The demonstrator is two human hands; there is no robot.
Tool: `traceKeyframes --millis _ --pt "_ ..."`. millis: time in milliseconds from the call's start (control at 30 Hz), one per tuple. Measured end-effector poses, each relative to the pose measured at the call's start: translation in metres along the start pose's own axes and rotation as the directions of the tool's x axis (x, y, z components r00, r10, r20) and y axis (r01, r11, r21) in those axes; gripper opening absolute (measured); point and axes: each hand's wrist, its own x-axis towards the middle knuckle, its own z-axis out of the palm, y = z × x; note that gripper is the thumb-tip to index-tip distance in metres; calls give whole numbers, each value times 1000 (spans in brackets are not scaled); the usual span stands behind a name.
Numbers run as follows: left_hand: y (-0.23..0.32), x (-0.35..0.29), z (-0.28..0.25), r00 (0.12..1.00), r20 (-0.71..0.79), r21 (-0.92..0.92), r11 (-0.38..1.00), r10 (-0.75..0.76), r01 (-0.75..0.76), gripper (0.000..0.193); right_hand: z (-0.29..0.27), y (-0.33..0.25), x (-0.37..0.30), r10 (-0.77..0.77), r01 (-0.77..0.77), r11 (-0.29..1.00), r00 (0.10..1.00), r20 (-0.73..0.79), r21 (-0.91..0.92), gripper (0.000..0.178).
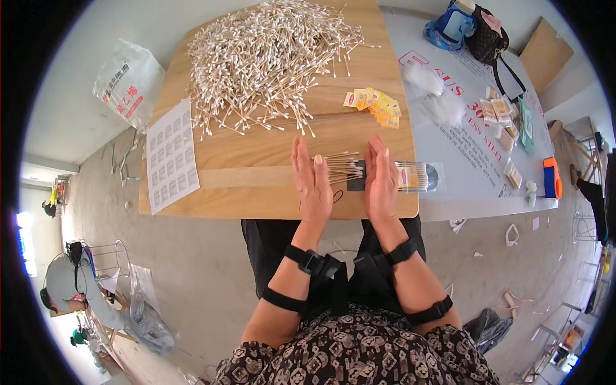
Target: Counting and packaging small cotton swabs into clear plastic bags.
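Grips (312, 183) (382, 185) flank swabs (342, 168), wooden tabletop (250, 197) above grey floor (199, 260).

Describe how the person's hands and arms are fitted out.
The left hand and right hand are ungloved. Each wrist wears a black strap, the left wrist strap with a dark buckle, the right wrist strap similar. Further up, a plain black band circles each forearm. The short sleeves are black with a pale print.

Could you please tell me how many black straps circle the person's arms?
4: left wrist strap, left forearm strap, right wrist strap and right forearm strap. The sleeves might hide more.
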Motion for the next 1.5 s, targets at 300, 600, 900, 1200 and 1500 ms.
traceKeyframes --millis 300,600,900,1200,1500 --pt "-20 6 0 994 53 -370 923 -92 106 50 0 2 13 19 -18 997 1000 -24 70 50" --pt "9 9 -20 881 291 497 728 372 -472 21 -19 0 8 -69 74 987 997 38 -140 22" --pt "12 6 -20 861 263 462 727 435 -508 13 -21 5 13 -69 69 998 997 43 -6 22" --pt "14 -9 -13 928 305 490 801 213 -345 33 -9 -4 15 -41 41 999 999 16 6 44" --pt "18 -15 -4 808 583 580 655 83 -485 75 -13 -8 12 -74 79 995 994 84 -63 62"
